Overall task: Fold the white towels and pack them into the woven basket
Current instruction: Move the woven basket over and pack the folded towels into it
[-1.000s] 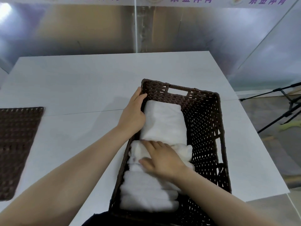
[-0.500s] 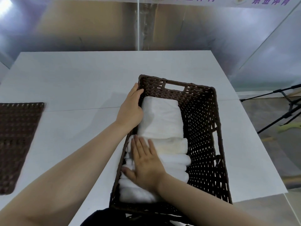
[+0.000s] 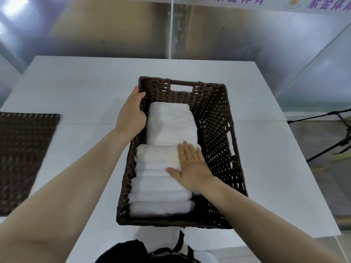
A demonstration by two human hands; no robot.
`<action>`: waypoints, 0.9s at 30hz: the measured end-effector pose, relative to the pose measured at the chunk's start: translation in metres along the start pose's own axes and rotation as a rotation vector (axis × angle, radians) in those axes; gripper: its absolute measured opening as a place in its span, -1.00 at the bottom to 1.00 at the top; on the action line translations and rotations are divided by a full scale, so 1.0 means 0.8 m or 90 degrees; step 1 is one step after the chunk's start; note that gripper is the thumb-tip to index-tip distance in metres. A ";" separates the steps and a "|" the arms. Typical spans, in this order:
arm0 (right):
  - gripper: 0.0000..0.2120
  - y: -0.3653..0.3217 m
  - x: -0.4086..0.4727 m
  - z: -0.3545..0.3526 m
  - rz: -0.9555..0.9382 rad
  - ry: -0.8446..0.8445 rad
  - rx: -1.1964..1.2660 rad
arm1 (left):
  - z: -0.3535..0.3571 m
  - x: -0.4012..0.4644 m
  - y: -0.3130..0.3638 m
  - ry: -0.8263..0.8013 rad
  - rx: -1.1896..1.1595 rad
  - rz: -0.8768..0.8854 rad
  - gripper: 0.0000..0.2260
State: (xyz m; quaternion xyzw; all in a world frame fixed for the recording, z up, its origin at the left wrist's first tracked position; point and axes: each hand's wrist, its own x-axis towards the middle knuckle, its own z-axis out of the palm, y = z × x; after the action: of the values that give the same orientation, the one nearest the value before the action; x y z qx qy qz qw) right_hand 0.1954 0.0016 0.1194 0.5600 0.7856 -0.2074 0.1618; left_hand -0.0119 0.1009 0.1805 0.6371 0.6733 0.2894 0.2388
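Towels [image 3: 167, 164] lie in the basket [image 3: 218, 130]; a mat [image 3: 22, 158] lies well left.

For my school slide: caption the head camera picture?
Right hand pats folded white towels in woven basket; left hand steadies its rim.

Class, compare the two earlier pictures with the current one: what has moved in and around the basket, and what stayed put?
The right hand slid across the folded towels from their left side to their right edge, fingers flat, pressing. The left hand stayed curled over the woven basket's left rim. Basket, towels and the woven mat did not move.
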 end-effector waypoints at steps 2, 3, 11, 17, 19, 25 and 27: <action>0.08 -0.002 0.012 -0.002 -0.010 -0.022 -0.009 | -0.003 0.003 -0.009 0.002 -0.006 0.002 -0.41; 0.07 -0.001 0.012 -0.009 -0.017 -0.022 0.001 | -0.004 0.005 -0.013 0.000 -0.014 0.003 -0.40; -0.34 -0.031 0.016 -0.094 0.028 0.197 0.458 | -0.024 -0.004 -0.026 -0.051 -0.136 -0.031 -0.56; -0.51 -0.149 0.027 -0.162 -0.096 0.380 0.415 | -0.088 -0.035 -0.100 -0.034 -0.122 -0.064 -0.53; -0.52 -0.207 0.039 -0.164 -0.173 0.365 0.373 | -0.117 -0.047 -0.140 -0.023 -0.070 -0.083 -0.54; -0.45 -0.370 0.108 -0.112 -0.208 0.198 0.272 | -0.204 -0.096 -0.289 -0.016 0.014 -0.193 -0.54; -0.44 -0.410 0.137 -0.080 -0.190 0.134 0.257 | -0.229 -0.115 -0.335 -0.002 0.021 -0.236 -0.56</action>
State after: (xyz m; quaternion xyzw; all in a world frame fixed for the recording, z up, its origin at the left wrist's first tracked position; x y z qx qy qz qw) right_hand -0.1519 0.0290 0.1689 0.4775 0.8146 -0.3222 -0.0679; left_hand -0.3243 -0.0120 0.1221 0.5062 0.7835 0.2283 0.2788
